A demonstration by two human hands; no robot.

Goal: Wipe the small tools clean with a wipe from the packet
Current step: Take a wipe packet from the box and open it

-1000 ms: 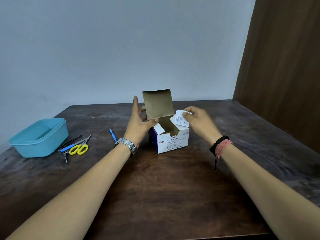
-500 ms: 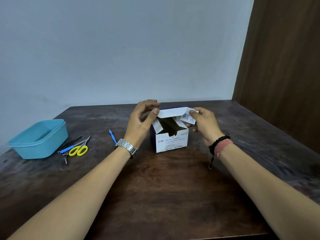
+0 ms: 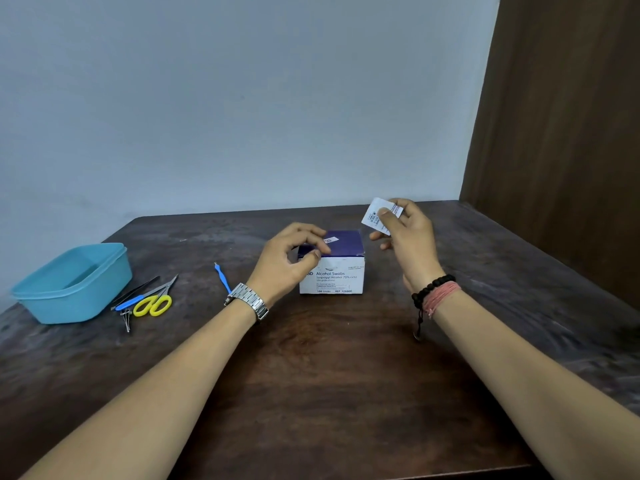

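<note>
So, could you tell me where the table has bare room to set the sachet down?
Bare wood lies between the swab box and the near table edge, and right of the right hand. It is crowded beside the blue tub, where the scissors lie.

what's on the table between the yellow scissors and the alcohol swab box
In the head view, a small blue-handled tool lies alone between the yellow scissors and the swab box; the left hand reaches over by the box.

One swab box [image 3: 341, 271], one wipe packet [image 3: 375, 216], one blue tub [image 3: 74, 284], one yellow-handled scissors [image 3: 154, 303], one stray blue pick [image 3: 221, 278], perhaps three more slim tools [image 3: 130, 299] bunched by the scissors.
</note>
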